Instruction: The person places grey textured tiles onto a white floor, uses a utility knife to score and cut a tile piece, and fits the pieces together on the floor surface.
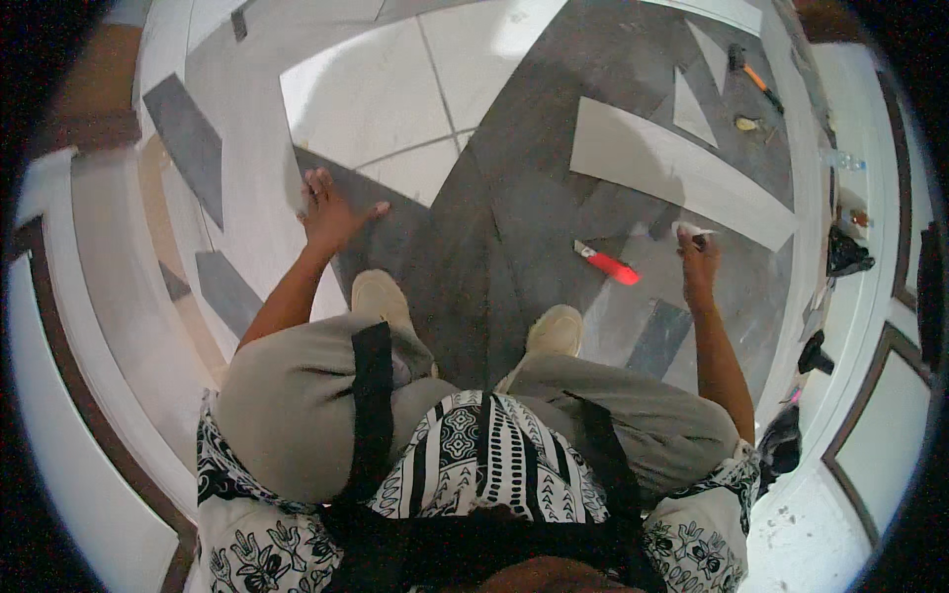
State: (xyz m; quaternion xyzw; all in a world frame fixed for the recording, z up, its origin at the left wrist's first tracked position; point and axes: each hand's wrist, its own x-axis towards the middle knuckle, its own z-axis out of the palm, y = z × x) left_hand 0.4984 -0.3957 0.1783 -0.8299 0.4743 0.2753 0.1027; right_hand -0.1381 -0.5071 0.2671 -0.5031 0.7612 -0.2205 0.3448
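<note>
My left hand (331, 210) lies open, its fingers spread on the edge of a dark grey floor plank (395, 222), beside the pale tiled floor (386, 109). On the right, my right hand (698, 262) is closed on a small white scrap (700, 231); its exact kind is too small to make out. Between my hands, nearer the right one, a red utility knife (620, 269) lies on the dark planks. Just beyond my right hand, a long light grey plank (672, 166) lies at a slant.
A hammer with an orange handle (759, 84) and white triangular offcuts (692, 111) lie at the far right. Grey plank pieces (188, 138) are scattered on the left. A plastic bottle (842, 159) and black bags (847, 252) stand along the right wall. My shoes (556, 331) rest on the planks.
</note>
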